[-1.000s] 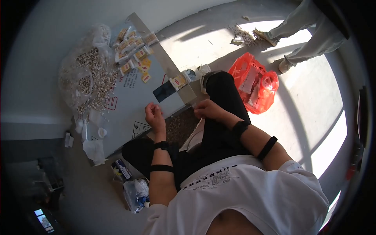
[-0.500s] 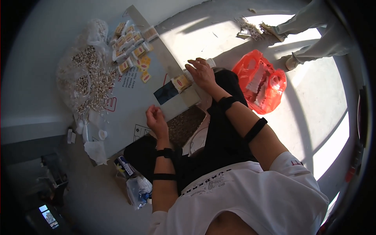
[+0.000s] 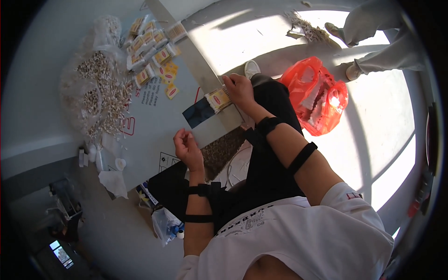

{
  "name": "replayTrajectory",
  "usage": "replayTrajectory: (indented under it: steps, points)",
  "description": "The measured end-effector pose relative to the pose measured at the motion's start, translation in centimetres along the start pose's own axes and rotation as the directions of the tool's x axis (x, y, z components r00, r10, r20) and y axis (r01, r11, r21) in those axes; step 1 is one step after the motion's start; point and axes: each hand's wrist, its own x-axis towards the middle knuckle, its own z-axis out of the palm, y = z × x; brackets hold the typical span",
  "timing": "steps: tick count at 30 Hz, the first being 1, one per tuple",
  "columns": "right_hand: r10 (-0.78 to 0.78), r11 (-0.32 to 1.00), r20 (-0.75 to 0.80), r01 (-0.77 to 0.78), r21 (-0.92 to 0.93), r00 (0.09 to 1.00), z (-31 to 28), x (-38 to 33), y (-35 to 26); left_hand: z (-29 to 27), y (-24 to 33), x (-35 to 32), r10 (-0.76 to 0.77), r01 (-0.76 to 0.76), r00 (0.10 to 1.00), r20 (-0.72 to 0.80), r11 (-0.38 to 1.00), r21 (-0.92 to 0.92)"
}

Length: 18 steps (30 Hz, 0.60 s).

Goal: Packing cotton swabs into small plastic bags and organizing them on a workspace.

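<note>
While right hand (image 3: pixel 240 88) grips matchbox (image 3: pixel 218 99) | left hand (image 3: pixel 186 147) loosely curled, empty | clear bag (image 3: pixel 100 93) holds matchsticks

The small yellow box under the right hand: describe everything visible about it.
The small yellow box is flat and rectangular, seemingly cardboard, with a red oval mark on its yellow face and a pale ribbed end. It lies tilted at the near edge of the grey board, beside a dark blue card. The right hand touches its far end.
</note>
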Motion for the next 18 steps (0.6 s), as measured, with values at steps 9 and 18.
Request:
replayTrajectory:
  steps: [9, 18]
  points:
    - [0.002, 0.996, -0.016, -0.003, -0.094, 1.0, -0.2, -0.6, -0.7, 0.0, -0.4, 0.0, 0.089, -0.088, 0.996, -0.015, 0.993, 0.083]
    - [-0.013, 0.996, -0.021, 0.011, -0.09, 1.0, 0.1, -0.3, -0.4, 0.1, -0.7, 0.1, 0.145, -0.143, 0.989, -0.015, 0.985, 0.093]
